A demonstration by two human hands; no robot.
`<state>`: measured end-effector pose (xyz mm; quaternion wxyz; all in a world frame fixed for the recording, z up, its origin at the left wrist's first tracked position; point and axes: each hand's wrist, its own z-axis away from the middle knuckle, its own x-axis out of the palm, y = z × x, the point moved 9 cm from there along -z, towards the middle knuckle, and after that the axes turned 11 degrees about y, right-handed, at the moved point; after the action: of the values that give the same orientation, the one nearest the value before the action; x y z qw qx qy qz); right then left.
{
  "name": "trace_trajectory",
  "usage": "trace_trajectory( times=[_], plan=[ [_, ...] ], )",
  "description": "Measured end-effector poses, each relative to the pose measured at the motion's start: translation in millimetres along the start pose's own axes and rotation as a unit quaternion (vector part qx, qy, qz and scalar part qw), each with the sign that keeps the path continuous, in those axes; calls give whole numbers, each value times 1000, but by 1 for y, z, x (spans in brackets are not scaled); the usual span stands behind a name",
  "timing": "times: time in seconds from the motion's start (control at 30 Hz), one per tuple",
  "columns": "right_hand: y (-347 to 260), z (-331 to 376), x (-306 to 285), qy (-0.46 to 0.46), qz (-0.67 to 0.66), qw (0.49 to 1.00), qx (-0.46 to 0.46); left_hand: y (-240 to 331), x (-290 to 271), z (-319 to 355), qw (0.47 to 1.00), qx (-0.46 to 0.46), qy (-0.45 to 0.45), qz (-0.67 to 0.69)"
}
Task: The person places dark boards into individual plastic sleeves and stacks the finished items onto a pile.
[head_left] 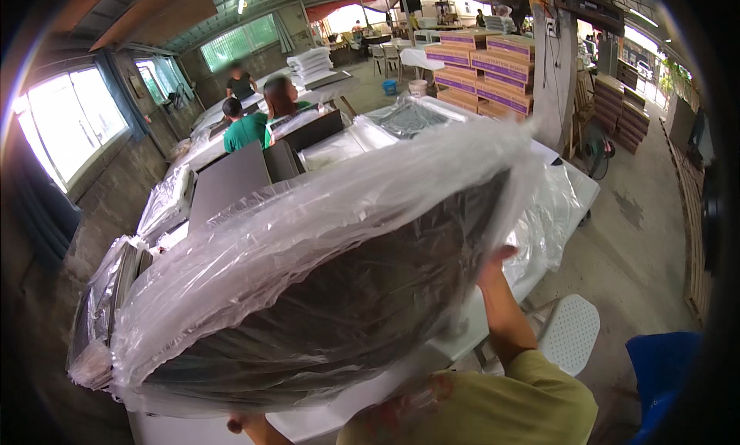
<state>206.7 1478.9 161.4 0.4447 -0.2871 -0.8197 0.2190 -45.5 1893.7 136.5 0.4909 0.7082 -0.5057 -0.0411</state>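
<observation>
A large dark board in a clear plastic bag is tilted up in front of me, above the white table. The bag's loose, crumpled plastic bunches along its far edge. At the near edge, my left hand holds the bagged board from below; most of its fingers are hidden. My right hand grips the right edge, slightly blurred, with the thumb showing and the other fingers behind the board. More clear plastic bags lie on the table just beyond my right hand.
Wrapped boards are stacked at the left. Grey boards stand farther along the table, near co-workers in green. Purple-striped cartons are piled at the back right. A white stool and a fan stand at the right.
</observation>
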Motion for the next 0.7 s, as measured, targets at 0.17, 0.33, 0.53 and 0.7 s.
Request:
trace_trajectory(
  times=[0.17,0.33,0.53,0.7],
  plan=[
    [8,-3,-15,-58,-67,996,31,-10,-7,7,1000,-3,-13,10],
    [20,13,-30,-60,12,997,38,-39,-30,2,996,-23,-58,57],
    [25,-17,-15,43,180,976,119,-31,-12,-1,995,-96,-6,-34],
    [21,14,-36,72,359,930,25,9,26,13,960,-28,172,-218]
  ],
)
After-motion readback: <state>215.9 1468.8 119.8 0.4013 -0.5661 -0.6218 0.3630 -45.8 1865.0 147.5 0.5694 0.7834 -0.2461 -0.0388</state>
